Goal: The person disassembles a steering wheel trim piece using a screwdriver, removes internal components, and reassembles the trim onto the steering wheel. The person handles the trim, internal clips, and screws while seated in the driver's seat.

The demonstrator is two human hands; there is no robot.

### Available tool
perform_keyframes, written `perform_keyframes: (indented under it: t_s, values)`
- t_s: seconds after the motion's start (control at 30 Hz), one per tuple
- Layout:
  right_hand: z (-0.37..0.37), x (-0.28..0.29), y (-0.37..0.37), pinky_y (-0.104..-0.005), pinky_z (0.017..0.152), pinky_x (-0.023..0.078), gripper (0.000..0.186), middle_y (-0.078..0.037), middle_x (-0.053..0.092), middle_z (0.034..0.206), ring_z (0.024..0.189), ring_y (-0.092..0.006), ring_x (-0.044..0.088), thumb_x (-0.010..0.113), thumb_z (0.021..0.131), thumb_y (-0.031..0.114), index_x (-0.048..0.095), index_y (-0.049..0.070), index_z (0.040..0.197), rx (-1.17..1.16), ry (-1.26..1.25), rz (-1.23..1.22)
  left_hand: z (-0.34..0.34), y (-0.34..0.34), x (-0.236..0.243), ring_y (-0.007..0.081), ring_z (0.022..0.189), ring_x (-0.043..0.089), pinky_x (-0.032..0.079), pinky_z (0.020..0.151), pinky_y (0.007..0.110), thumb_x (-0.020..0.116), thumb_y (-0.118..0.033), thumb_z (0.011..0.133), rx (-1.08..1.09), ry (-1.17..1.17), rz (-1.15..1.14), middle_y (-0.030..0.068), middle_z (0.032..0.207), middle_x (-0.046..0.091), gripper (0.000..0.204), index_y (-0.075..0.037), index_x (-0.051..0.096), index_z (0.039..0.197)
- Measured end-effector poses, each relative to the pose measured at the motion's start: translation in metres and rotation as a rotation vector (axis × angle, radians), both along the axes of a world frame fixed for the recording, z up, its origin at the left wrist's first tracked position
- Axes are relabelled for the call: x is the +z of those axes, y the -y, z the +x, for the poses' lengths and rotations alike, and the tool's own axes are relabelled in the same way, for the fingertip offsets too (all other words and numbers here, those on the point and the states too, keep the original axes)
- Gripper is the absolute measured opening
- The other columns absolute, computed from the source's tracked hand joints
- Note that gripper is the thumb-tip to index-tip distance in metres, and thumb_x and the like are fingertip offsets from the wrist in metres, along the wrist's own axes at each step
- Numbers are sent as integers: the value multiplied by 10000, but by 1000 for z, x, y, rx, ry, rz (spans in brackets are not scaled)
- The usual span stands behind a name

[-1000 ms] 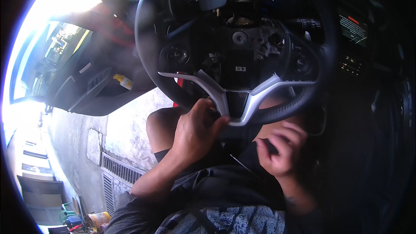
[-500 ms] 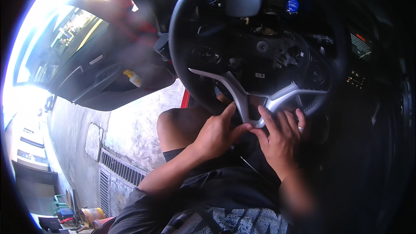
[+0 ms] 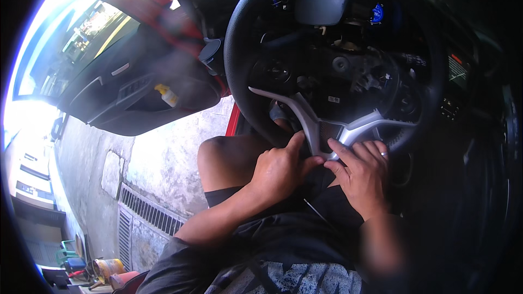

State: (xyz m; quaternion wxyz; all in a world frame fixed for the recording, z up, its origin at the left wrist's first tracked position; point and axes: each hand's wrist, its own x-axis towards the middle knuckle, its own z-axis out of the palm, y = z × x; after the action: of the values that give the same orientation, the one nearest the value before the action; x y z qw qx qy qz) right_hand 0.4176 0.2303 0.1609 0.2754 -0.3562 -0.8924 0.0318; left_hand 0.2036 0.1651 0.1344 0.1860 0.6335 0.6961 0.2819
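A silver V-shaped steering wheel trim [image 3: 308,121] sits across the lower spokes of a black steering wheel [image 3: 234,54]. Its lower point is between my hands. My left hand [image 3: 277,170] pinches the left side of that point, thumb on the bottom edge and index finger up along the outer side. On the other side, my right hand [image 3: 364,177] presses its thumb and fingers against the trim's lower right arm; a ring is on one finger. The wheel's hub [image 3: 340,65] is uncovered, showing dark inner parts. Some fingertips are hidden behind the trim.
At the left stands an open car door [image 3: 136,95] with a yellow-and-white bottle [image 3: 166,95] in its pocket. Beyond the sill lies concrete ground with a drain grate [image 3: 150,207]. Buckets [image 3: 108,268] stand at the lower left. My thighs are under the wheel.
The view has shifted slightly, so the wheel and trim appear a little lower and farther right. Both hands keep their hold on the trim.
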Motion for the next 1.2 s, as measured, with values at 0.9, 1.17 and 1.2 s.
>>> perform_keyframes:
  t_s: [0.9, 1.17, 1.2]
  values:
    - [-91, 34, -46, -499, 832, 604, 413, -241, 774, 1096, 988, -451, 761, 790, 1017, 306, 689, 9, 1285, 66, -381, -300, -81, -41, 48, 156, 1126, 671, 539, 1007, 321, 746, -229, 1101, 101, 871, 471, 84, 1231, 693, 441, -29, 516, 1420]
    - [-102, 24, -53, -488, 803, 615, 392, -222, 783, 1055, 951, -449, 769, 786, 1019, 337, 713, 20, 1237, 116, -441, -157, -77, -43, 51, 134, 927, 708, 595, 819, 300, 759, -170, 1081, 125, 898, 441, 62, 1174, 713, 504, -56, 504, 1500]
    - [-102, 26, -50, -487, 811, 615, 376, -225, 777, 1072, 963, -446, 766, 789, 1017, 313, 714, 13, 1231, 78, -383, -187, -78, -43, 50, 133, 926, 708, 597, 815, 298, 766, -162, 1075, 136, 883, 437, 60, 1176, 713, 516, -57, 499, 1504]
